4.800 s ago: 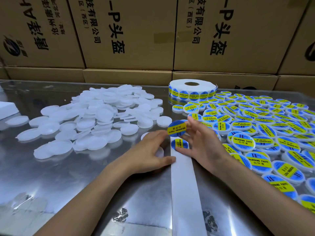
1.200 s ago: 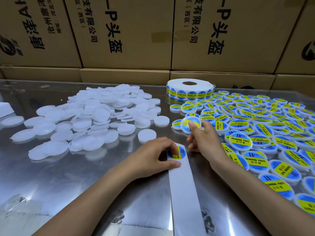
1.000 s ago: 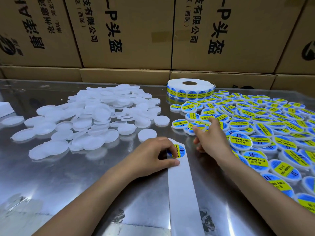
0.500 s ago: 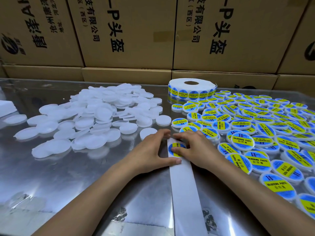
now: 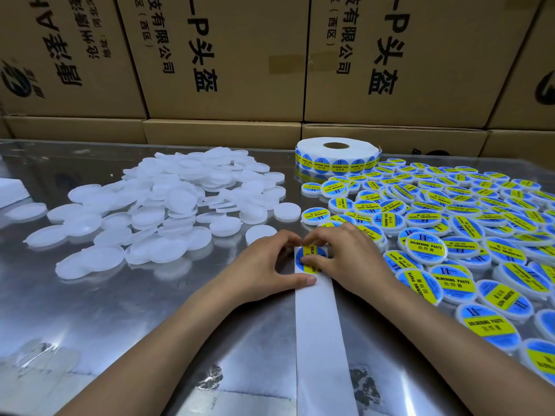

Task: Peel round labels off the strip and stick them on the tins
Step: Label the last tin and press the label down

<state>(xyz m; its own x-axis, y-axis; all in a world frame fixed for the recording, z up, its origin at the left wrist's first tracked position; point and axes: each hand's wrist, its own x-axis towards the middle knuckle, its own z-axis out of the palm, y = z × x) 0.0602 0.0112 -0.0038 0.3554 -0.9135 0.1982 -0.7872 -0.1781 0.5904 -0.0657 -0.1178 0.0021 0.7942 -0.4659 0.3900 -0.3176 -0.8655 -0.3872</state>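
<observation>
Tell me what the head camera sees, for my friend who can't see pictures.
Two hands, left hand and right hand, work at a round label on a white strip. Plain white tins lie left, labelled tins right.
</observation>
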